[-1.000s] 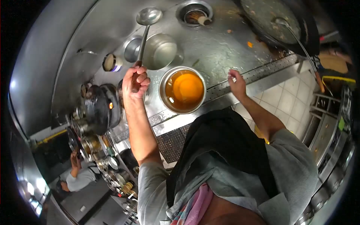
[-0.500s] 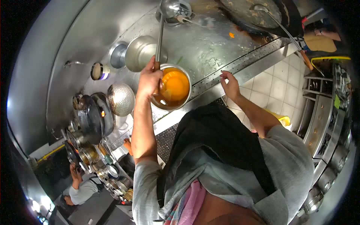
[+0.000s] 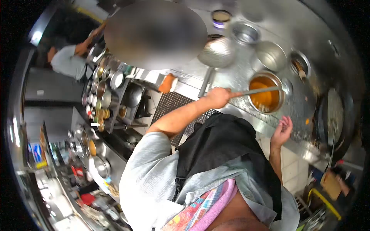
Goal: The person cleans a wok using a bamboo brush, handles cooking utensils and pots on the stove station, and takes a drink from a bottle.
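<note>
My left hand [image 3: 219, 97] is closed round the handle end of a long metal ladle [image 3: 256, 91]. The ladle's shaft crosses above a round metal pot [image 3: 283, 101] of orange liquid [image 3: 265, 85], and its head seems to lie past the far rim, where it is blurred. My right hand [image 3: 282, 133] hangs by the counter's front edge, to the right of the pot, fingers loosely apart and nothing in them. Close to the left hand, a perforated strainer [image 3: 216, 52] rests on the counter with its handle pointing toward me.
Behind the pot stand a large metal bowl [image 3: 269, 56], a smaller bowl [image 3: 246, 34] and a tin [image 3: 221, 18]. A wok [image 3: 334, 119] with a ladle is at the right. Shelves of pots [image 3: 111, 96] are at left, near another person [image 3: 69, 61]. A blurred oval hides the back left.
My view has swung to the left, so the pot and counter appear further right. The ladle now crosses over the pot. My right hand's fingers are more spread.
</note>
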Demonstrator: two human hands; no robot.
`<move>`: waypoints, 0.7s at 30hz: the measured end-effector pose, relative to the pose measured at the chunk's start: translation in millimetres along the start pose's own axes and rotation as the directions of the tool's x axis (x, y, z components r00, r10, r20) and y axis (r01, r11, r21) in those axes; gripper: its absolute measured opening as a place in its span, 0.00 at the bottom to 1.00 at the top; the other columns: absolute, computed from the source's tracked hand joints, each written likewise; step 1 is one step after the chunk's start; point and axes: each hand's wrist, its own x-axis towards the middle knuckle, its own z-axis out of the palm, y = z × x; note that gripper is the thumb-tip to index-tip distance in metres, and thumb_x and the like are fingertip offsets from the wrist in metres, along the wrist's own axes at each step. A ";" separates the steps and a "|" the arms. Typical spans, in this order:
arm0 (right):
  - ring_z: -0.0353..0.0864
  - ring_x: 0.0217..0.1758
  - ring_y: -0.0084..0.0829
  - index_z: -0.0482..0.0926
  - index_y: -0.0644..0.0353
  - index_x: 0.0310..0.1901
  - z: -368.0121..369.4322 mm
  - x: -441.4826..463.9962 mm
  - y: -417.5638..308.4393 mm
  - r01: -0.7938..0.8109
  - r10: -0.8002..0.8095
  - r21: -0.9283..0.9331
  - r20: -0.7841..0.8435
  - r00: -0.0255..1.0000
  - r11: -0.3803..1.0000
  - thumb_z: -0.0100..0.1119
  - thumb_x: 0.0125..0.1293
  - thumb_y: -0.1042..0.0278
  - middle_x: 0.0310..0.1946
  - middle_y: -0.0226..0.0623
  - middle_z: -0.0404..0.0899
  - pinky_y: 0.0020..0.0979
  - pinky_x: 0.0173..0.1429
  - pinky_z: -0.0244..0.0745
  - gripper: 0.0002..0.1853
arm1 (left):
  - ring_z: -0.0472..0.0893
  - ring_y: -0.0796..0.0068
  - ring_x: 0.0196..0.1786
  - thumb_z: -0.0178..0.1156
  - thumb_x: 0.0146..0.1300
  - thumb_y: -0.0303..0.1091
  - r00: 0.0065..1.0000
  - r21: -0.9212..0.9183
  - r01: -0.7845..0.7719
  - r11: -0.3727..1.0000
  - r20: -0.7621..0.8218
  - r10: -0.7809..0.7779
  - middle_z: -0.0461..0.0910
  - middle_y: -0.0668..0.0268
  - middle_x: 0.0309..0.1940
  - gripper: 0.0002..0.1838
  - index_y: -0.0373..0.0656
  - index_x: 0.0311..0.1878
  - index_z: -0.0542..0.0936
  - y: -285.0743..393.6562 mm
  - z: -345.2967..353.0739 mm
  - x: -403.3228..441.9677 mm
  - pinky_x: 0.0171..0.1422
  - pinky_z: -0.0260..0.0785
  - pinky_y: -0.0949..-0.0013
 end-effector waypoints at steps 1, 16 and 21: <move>0.76 0.47 0.29 0.66 0.67 0.61 24.1 2.0 -17.7 0.034 -0.035 0.012 0.029 0.999 0.999 0.52 0.65 0.77 0.51 0.45 0.76 0.31 0.55 0.71 0.22 | 0.81 0.55 0.34 0.54 0.58 0.30 0.998 -0.032 -0.034 0.999 -0.052 0.032 0.78 0.61 0.34 0.30 0.65 0.65 0.71 -7.7 13.2 -6.7 0.38 0.75 0.56; 0.76 0.45 0.23 0.62 0.65 0.67 357.0 -161.9 -161.9 -0.309 -0.280 0.268 0.960 0.006 0.913 0.53 0.68 0.71 0.46 0.39 0.79 0.25 0.55 0.70 0.26 | 0.77 0.52 0.57 0.56 0.60 0.40 0.558 -0.170 0.828 0.535 0.155 -0.815 0.78 0.53 0.54 0.30 0.51 0.67 0.69 -99.8 1.3 -420.6 0.59 0.70 0.55; 0.72 0.37 0.18 0.66 0.63 0.65 436.1 -202.2 -184.0 -0.253 -0.295 0.232 0.921 -0.253 0.939 0.52 0.69 0.72 0.41 0.32 0.80 0.22 0.46 0.69 0.23 | 0.76 0.53 0.59 0.62 0.57 0.45 0.156 -0.458 0.886 0.074 0.144 -0.977 0.77 0.56 0.56 0.30 0.51 0.64 0.73 -43.5 51.6 -518.7 0.63 0.68 0.57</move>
